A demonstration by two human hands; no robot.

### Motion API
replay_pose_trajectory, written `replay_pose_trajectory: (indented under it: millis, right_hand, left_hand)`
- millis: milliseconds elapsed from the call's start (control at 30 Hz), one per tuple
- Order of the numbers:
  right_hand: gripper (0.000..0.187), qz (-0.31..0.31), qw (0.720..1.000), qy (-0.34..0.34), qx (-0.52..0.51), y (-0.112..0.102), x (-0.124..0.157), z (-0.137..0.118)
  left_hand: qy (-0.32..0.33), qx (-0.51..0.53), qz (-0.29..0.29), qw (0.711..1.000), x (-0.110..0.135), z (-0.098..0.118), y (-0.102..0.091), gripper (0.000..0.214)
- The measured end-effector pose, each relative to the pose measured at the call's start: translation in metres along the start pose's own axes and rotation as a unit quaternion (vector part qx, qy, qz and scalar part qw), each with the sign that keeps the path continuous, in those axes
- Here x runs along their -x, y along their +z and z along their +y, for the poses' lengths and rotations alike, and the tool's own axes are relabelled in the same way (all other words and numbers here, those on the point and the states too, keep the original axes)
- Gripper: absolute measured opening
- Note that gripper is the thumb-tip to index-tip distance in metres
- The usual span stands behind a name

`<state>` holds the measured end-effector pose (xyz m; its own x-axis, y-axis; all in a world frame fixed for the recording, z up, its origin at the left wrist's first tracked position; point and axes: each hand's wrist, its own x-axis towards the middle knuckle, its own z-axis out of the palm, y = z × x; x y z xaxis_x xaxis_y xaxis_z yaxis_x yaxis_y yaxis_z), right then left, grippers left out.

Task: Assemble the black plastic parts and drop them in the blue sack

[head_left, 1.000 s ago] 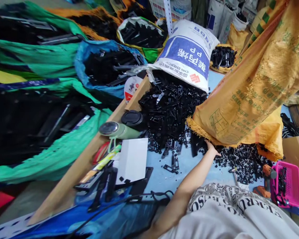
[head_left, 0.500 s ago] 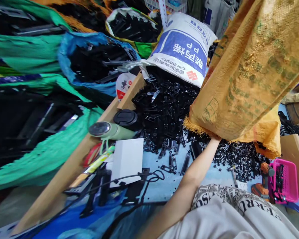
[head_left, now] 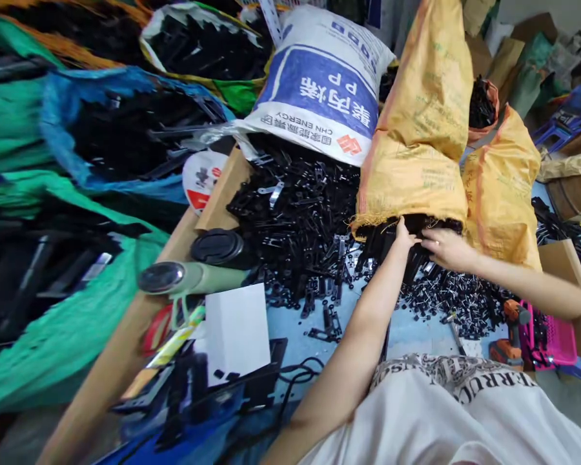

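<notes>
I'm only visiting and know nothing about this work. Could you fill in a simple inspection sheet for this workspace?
Surface: light-blue tabletop, partly covered by loose black parts and small screw-like pieces.
Things being handled: yellow sack, dark contents showing at its mouth.
Clutter: green bottle, white rectangular item, orange-and-black drill, pink basket.
Hands: left hand at the sack's mouth, right hand close beside it; exact grip unclear.
Cables: black cable, looped near the white item.
Surroundings: white printed sack beyond the black parts; open blue sack holding dark pieces.

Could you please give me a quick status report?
Left grip at mouth of left yellow sack, right grip alongside; holds unclear. Black parts inside mouth. Loose hardware heaped just below.
</notes>
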<state>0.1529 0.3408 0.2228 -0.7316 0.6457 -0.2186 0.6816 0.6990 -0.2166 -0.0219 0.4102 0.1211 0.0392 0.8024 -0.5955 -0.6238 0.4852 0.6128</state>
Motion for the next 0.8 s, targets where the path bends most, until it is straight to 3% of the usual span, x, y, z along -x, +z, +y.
replay_pose_trajectory:
  millis: [67, 133, 200, 300, 400, 533, 667, 800]
  right_hand:
    - [0.068, -0.084, 0.976, 0.181, -0.085, 0.056, 0.034, -0.013]
    - [0.080, -0.143, 0.924, 0.322, -0.151, 0.112, 0.066, -0.031]
    - [0.077, -0.150, 0.901, 0.368, -0.174, 0.159, 0.090, -0.049]
    - [0.075, -0.135, 0.877, 0.410, -0.210, 0.205, 0.106, -0.067]
    - [0.081, -0.122, 0.862, 0.425, -0.247, 0.228, 0.105, -0.072]
    - [0.080, -0.078, 0.857, 0.430, -0.273, 0.238, 0.104, -0.068]
    - [0.073, -0.029, 0.855, 0.431, -0.287, 0.239, 0.114, -0.075]
    - [0.072, 0.000, 0.837, 0.449, -0.314, 0.247, 0.134, -0.096]
  left_hand:
    - [-0.007, -0.085, 0.062, 0.994, 0.025, -0.017, -0.029, 0.060]
    - [0.007, -0.185, 0.119, 0.976, 0.065, -0.039, -0.063, 0.052]
    - [0.016, -0.288, 0.166, 0.943, 0.114, -0.069, -0.097, 0.046]
    - [0.006, -0.426, 0.193, 0.884, 0.186, -0.119, -0.138, 0.055]
    - [-0.032, -0.531, 0.159, 0.831, 0.230, -0.162, -0.162, 0.064]
    - [-0.035, -0.601, 0.100, 0.792, 0.237, -0.184, -0.167, 0.052]
    - [0.024, -0.610, 0.084, 0.788, 0.219, -0.160, -0.168, 0.032]
    - [0.146, -0.597, 0.147, 0.775, 0.209, -0.121, -0.177, 0.036]
